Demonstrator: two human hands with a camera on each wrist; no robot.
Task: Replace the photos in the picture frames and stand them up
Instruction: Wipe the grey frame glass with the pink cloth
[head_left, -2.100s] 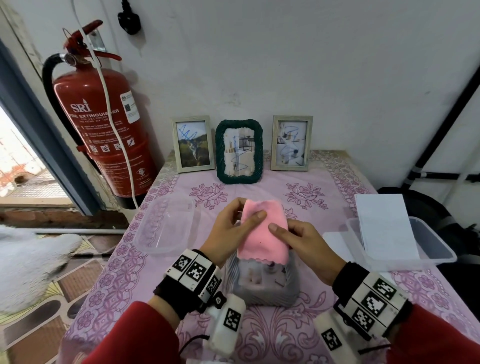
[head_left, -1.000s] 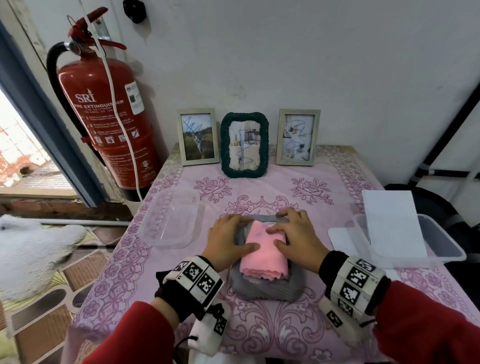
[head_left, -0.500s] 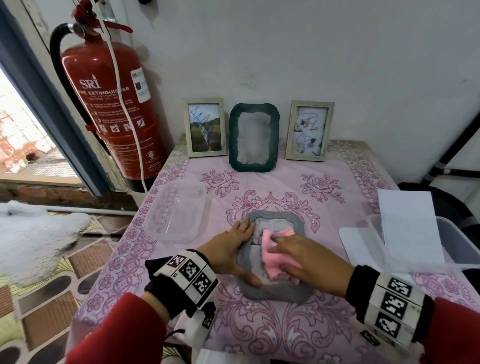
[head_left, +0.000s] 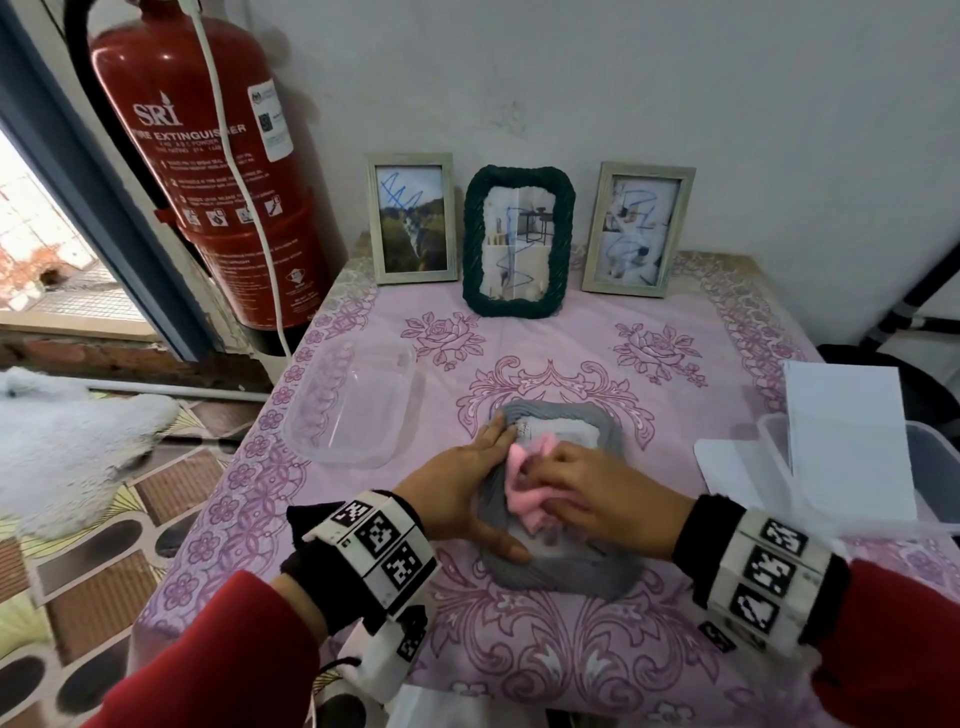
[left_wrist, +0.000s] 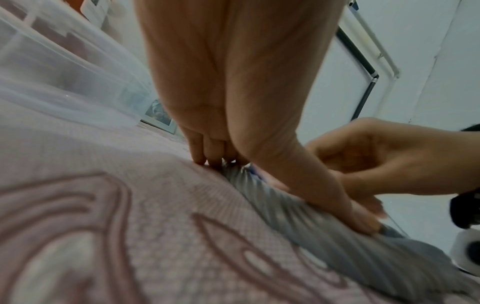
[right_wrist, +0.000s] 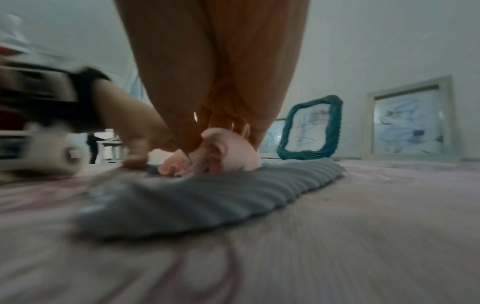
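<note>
With the grey frame (head_left: 558, 499) flat on the near table (head_left: 675, 649), the left hand (head_left: 457, 493) pins its edge with straight fingers while the right hand (head_left: 597, 499), fingers bunched, rubs a pink cloth (head_left: 522, 491) over its glass, so the step in hand looks like cleaning, and next it needs standing up.

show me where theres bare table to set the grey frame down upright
Bare cloth lies between the grey frame and the green frame, and right of it before the papers. Crowded: back row, clear tub on the left, both hands centre.
</note>
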